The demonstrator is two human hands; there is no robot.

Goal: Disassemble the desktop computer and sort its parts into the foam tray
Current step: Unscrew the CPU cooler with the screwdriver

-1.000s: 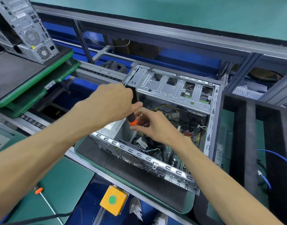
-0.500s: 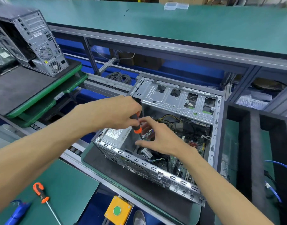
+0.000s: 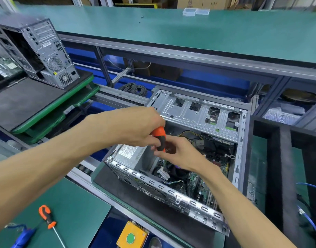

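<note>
Presently, taking the open computer case (image 3: pixel 173 183) as landmark and reading leftward first: a spare orange-handled screwdriver (image 3: pixel 47 218) is lying on the green mat well to the case's near left, beside a blue tool (image 3: pixel 22 238), and a second tower (image 3: pixel 44 52) is standing on a dark tray far to its upper left. Over the case's left half, above the power supply (image 3: pixel 130 154), the left hand (image 3: pixel 135 126) is curling round the orange-and-black handle of the working screwdriver (image 3: pixel 159 138), clamped on it. Long axis of that tool is running steeply down into the case; the tip is hidden behind the fingers, so the screw cannot be confirmed. Touching it from the right, the right hand (image 3: pixel 178 153) is pinching the lower end of the handle, fingertips closed on it, apparently steadying the shaft. Judgement: the fastener lies directly below both hands, inside the case, with the left hand positioned to turn. Right of the case, the black foam tray (image 3: pixel 278 158) is sitting just beside its wall, with a blue cable (image 3: pixel 309 185) showing in one compartment.
</note>
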